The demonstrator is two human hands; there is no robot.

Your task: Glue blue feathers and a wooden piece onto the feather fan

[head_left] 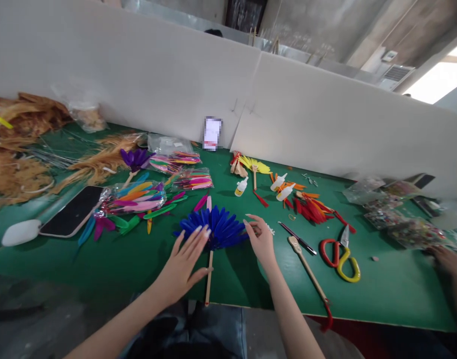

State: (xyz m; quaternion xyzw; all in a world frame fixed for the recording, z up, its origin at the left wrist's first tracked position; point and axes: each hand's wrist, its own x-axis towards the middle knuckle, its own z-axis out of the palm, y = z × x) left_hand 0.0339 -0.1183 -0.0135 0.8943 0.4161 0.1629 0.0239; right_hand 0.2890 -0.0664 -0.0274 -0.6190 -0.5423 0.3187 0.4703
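Green tabletop (392,296) runs across the view, tall white partition panel (138,70) behind it, bare grey concrete wall (306,25) beyond. Main item: fan of deep-blue feathers (221,227) on a slim pale wooden handle (209,284), lying at the near edge of the table, directly in front of the person. Handle is the long axis: points toward the body, feathers spread away from it.

Left hand (187,262) is nearer, over the lower-left feathers, fingers straight and spread, palm down, not clenched; its thumb reaches across to the handle, contact unclear. Right hand (261,239) is at the fan's right edge, fingers loosely bent; fan lies left of these fingertips. Can't tell if they pinch anything.

Right of the fan: dark slim pen (297,238), pale wooden stick with a red tassel (308,267), scissors with one red and one yellow handle (342,245). Behind: white glue bottle (241,186), fan of yellow feathers (256,164), heap of red and orange feathers (312,207). Left: clear bag of multicoloured feathers (138,198), black-screened phone (73,212), tan dried fibre (15,169). Lit phone, screen blurred (212,133), leans on the panel. Another person's hand (448,259) at far right, blurry.
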